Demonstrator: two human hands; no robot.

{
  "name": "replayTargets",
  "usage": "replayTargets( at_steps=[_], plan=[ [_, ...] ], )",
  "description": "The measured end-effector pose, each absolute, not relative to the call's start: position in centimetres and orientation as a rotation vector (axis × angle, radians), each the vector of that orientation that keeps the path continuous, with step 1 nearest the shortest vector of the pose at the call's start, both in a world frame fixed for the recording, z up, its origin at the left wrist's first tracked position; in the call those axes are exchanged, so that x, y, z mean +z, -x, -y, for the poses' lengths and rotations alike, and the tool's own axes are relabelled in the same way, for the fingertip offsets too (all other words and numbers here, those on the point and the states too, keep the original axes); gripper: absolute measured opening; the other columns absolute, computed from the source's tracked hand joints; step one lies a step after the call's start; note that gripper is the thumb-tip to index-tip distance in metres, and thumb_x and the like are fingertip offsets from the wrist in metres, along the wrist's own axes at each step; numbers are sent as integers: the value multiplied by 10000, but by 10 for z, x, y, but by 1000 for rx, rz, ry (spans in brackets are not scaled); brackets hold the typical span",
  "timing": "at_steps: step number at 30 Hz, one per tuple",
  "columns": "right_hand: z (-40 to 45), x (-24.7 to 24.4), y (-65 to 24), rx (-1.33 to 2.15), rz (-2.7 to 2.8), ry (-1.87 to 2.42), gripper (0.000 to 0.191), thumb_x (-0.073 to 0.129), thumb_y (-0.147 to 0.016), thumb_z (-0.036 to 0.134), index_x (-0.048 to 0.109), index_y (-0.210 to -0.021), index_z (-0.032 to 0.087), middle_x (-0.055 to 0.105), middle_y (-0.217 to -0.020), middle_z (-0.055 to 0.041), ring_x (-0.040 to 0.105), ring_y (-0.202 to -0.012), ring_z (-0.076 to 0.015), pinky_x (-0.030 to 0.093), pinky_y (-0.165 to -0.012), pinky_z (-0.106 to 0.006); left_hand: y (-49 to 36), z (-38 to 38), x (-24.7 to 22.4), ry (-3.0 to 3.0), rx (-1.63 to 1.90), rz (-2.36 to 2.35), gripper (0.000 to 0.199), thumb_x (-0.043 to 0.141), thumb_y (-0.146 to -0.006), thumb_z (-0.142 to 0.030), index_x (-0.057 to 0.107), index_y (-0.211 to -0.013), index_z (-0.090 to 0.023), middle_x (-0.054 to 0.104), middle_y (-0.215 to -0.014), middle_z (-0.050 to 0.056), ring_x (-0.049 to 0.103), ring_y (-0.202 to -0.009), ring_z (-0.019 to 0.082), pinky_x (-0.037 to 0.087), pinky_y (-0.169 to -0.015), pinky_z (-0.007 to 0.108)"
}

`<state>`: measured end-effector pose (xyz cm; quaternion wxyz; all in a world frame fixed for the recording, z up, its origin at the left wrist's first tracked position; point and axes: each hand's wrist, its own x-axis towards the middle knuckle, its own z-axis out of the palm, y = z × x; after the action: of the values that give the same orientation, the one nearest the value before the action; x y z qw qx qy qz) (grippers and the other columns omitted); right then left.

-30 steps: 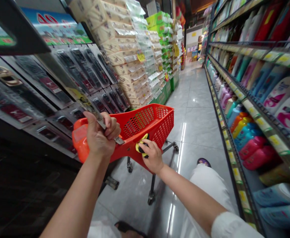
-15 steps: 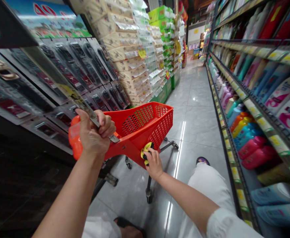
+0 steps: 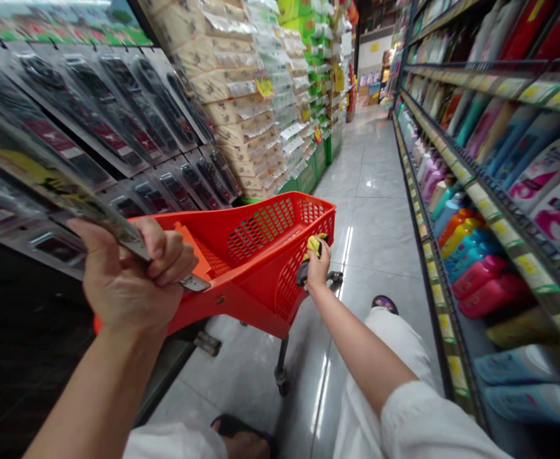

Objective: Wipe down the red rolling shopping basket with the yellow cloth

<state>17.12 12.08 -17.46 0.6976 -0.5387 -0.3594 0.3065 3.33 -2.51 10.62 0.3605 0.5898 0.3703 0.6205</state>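
My left hand (image 3: 134,274) is closed around the near end of a long flat metal blade (image 3: 131,237), which carries a yellow marking. The blade runs up and out of view at the left, and its narrow end lies over the near rim of a red shopping cart (image 3: 242,303). Pinched in my right hand (image 3: 319,264) is a bunched yellow-and-black item (image 3: 314,245), perhaps a cloth or glove. That hand is by the cart's perforated right side near its far end; whether it touches the cart, I cannot tell. The handle end of the cart is partly hidden behind my left hand.
Racks of packaged tools (image 3: 150,102) hang close on the left, with stacked tissue packs (image 3: 242,121) beyond. On the right stands a long shelf of bottles (image 3: 481,280). A tiled aisle (image 3: 375,210) runs between. My sandalled feet (image 3: 385,304) are below.
My left hand with the blade has moved left and down. My right hand has carried the yellow-and-black item up and right along the cart's side. The view has shifted slightly.
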Motion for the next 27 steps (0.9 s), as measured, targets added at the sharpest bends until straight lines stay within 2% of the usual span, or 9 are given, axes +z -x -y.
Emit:
replayTargets(
  at_steps=[5,10,12,15,19,23,27],
  plan=[
    [-56,-171,-129,628,941,1199,538,461,-750,145,555,-1276,205,477,-1269,-105,471,-1237,-215,345,-1099,-393,-30,20,106,-1521,1581,-921,658,504,-747,-794,427,-483,-196,196,-358,-73,151,-283,64,123,-300,232],
    [4,-182,-102,687,1156,1116,446,479,-691,74,583,-1098,224,500,-1151,-72,507,-1138,-203,396,-1044,-373,-25,16,106,-1502,1552,-856,647,551,-714,-791,438,-503,-190,236,-378,-73,182,-295,59,148,-304,220],
    [-3,-185,-107,704,1123,1147,400,480,-694,76,572,-1056,220,506,-1112,-67,517,-1103,-203,403,-1030,-379,-25,18,107,-1482,1534,-839,636,569,-718,-773,454,-508,-184,253,-384,-71,198,-294,57,160,-308,214],
    [-41,-182,-128,719,1015,1240,428,487,-702,90,536,-1114,193,501,-1119,-91,517,-1090,-219,405,-1023,-399,-26,22,107,-1452,1545,-822,639,534,-761,-756,463,-501,-177,256,-379,-66,197,-284,56,146,-304,214],
    [-81,-173,-157,648,1025,1261,520,490,-714,90,487,-1224,193,466,-1225,-122,465,-1201,-229,365,-1067,-412,-28,21,105,-1455,1584,-788,653,488,-785,-760,472,-495,-175,239,-363,-67,169,-274,57,113,-301,223],
    [-58,-191,-146,584,1249,1208,500,474,-693,41,506,-1165,204,466,-1226,-110,450,-1232,-222,345,-1092,-411,-26,14,102,-1409,1589,-747,663,443,-816,-751,475,-500,-169,231,-361,-67,164,-284,57,99,-310,219],
    [-14,-229,-115,753,1217,1256,487,485,-642,30,527,-1094,204,507,-1158,-108,522,-1140,-223,417,-1031,-394,-21,10,103,-1418,1556,-718,666,447,-806,-758,487,-502,-166,243,-361,-67,173,-286,55,98,-313,220]
  ],
)
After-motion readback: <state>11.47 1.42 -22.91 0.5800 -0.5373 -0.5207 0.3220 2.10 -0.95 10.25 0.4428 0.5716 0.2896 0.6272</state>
